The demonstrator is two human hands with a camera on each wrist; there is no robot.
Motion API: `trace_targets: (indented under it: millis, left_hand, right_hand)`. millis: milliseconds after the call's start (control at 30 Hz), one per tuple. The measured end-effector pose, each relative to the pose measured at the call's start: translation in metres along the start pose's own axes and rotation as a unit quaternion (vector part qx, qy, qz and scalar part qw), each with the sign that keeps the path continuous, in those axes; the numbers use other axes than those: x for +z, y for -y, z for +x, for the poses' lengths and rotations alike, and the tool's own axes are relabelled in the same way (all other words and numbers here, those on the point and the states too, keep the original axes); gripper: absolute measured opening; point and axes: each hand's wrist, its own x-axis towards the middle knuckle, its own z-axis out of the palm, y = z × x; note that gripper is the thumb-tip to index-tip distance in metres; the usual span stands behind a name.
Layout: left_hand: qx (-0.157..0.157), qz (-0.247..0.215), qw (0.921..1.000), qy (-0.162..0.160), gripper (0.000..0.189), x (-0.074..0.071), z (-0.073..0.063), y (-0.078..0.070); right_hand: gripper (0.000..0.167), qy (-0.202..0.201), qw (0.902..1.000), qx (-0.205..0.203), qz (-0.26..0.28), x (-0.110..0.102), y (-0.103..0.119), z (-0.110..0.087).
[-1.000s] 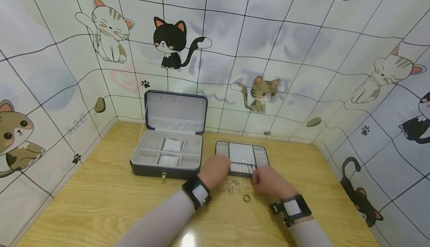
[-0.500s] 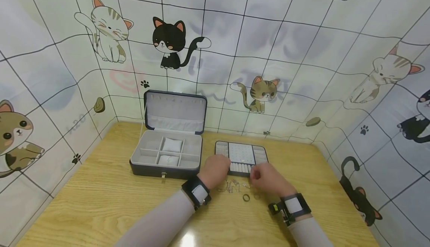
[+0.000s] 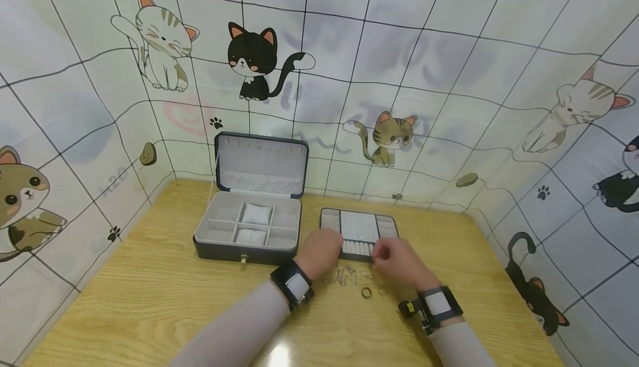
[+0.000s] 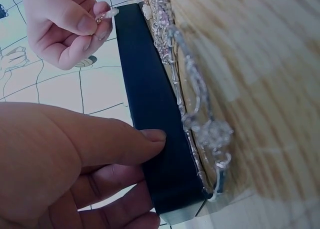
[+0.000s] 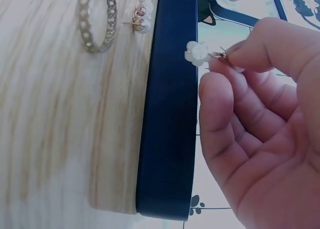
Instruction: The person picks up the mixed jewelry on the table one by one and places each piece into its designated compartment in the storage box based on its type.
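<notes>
My left hand (image 3: pixel 319 253) grips the near left corner of a dark-sided jewellery tray (image 3: pixel 358 225). In the left wrist view its thumb presses the tray's front side, with the fingers curled at the opposite face. My right hand (image 3: pixel 401 267) is at the tray's near right corner. Between thumb and fingertip it pinches a white flower earring (image 5: pixel 196 53) by its metal end. The earring hangs close to the tray's edge. Silvery chain jewellery (image 4: pixel 207 131) lies along the tray's front. A pearl earring (image 5: pixel 142 25) and a beaded ring (image 5: pixel 86 34) rest on the wood.
A dark jewellery box (image 3: pixel 219 249) stands at the left with its lid up; two white cushions (image 3: pixel 257 213) sit in its compartments. A dark ring (image 3: pixel 366 292) lies in front of the tray. A cat-print sheet (image 3: pixel 329 67) walls the table (image 3: pixel 150 300) behind and at both sides.
The right hand has shifted slightly left and up toward the tray's corner, uncovering a pale ring on the table. The left hand has stayed on the tray.
</notes>
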Motion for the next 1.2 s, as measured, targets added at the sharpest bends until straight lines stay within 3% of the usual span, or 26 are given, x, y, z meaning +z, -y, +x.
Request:
trace_targets:
  millis: [533,733,933,1200]
  left_hand:
    - [-0.002,-0.001,1.0,0.009,0.011,-0.002,0.0,-0.002]
    - [-0.008,-0.004,0.9999,0.01,0.009,-0.003,-0.001,-0.002]
    - [-0.008,0.003,0.9999,0.01,0.009,0.0,0.0,0.0]
    - [-0.007,-0.002,1.0,0.004,0.009,0.006,0.002,0.001]
  right_hand:
    - [0.016,-0.058,0.998,0.026,0.01,-0.006,-0.008,0.002]
    - [0.017,-0.07,0.9972,0.017,0.024,-0.006,-0.009,0.011]
    - [0.015,-0.076,0.9955,0.049,0.029,-0.005,-0.002,0.021]
    - [0.013,-0.093,0.9935,0.066,-0.003,-0.005,0.003,0.034]
